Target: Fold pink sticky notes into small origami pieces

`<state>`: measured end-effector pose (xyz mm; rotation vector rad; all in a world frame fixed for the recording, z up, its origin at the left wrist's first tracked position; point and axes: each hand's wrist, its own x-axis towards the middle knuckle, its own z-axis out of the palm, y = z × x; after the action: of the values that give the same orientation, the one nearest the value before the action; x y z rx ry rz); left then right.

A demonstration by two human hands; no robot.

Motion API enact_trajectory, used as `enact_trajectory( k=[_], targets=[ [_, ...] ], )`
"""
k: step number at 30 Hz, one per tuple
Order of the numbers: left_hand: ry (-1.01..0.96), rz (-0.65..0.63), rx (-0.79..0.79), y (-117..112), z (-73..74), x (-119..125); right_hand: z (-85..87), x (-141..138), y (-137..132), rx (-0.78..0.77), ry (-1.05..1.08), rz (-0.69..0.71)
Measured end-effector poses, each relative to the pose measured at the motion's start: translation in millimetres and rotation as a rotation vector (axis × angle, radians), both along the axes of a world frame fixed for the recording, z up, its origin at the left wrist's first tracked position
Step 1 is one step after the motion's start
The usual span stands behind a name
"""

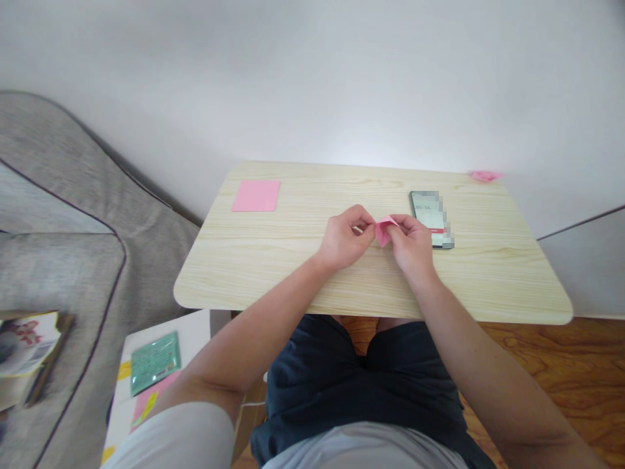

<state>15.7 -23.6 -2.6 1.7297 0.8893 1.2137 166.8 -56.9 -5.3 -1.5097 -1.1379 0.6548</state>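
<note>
A small piece of folded pink paper (pixel 383 233) is held between my two hands, above the front middle of the wooden table (pixel 273 260). My left hand (pixel 346 236) pinches its left tip between thumb and forefinger. From the right, my right hand (pixel 411 244) grips the paper with the thumb on its near face, hiding part of it. Just behind my right hand lies a phone (pixel 426 210) with its screen lit. A flat stack of square pink paper (pixel 256 196) rests at the table's back left.
Crumpled or folded pink paper (pixel 485 176) sits at the back right corner. A white wall (pixel 342 85) rises behind the table. To the left are a grey sofa (pixel 141 254) and a low white surface (pixel 188 326) bearing a green packet (pixel 155 362).
</note>
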Motion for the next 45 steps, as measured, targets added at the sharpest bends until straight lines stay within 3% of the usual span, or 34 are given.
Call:
enact_trajectory(
  k=[21, 45],
  targets=[
    [0.054, 0.062, 0.068, -0.7, -1.7, -0.4, -3.1, 3.6, 0.6, 0.013, 0.159, 0.027],
    [0.09, 0.141, 0.103, 0.3, -2.2, -1.4, 1.2, 4.0, -4.5, -0.042, 0.137, 0.092]
  ],
)
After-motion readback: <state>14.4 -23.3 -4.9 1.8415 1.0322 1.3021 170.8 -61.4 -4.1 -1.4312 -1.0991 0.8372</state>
